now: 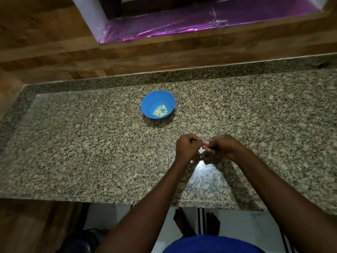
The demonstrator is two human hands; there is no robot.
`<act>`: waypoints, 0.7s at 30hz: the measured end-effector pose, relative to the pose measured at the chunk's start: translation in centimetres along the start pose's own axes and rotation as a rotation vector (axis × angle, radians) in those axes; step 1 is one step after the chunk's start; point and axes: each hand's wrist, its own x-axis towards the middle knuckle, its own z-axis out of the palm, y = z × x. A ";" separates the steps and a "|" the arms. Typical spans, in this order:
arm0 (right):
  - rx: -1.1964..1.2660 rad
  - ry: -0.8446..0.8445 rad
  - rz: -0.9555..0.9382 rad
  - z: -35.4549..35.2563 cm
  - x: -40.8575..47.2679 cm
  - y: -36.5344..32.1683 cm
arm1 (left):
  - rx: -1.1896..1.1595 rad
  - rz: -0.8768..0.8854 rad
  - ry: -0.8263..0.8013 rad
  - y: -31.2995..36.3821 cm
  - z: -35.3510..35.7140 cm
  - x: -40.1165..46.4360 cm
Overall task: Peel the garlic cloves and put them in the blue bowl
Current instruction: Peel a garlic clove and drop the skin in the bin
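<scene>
A blue bowl (158, 104) stands on the speckled granite counter (91, 143), with several pale peeled garlic cloves (160, 111) lying in its bottom. Nearer to me, my left hand (187, 147) and my right hand (221, 146) meet fingertip to fingertip just above the counter. Both are pinched on a small garlic clove (203, 143), of which only a pale sliver shows between the fingers. The hands are about a hand's length in front of the bowl and slightly to its right.
A small pale scrap, perhaps garlic skin (135, 174), lies on the counter left of my left forearm. A wooden wall rises behind the counter, with a purple foil-lined recess (182, 21). The counter's front edge (127, 199) runs above the floor and my feet.
</scene>
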 end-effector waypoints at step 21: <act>-0.373 0.227 -0.404 0.5 -0.4 2.4 | -0.074 -0.190 -0.128 -1.8 -1.0 0.6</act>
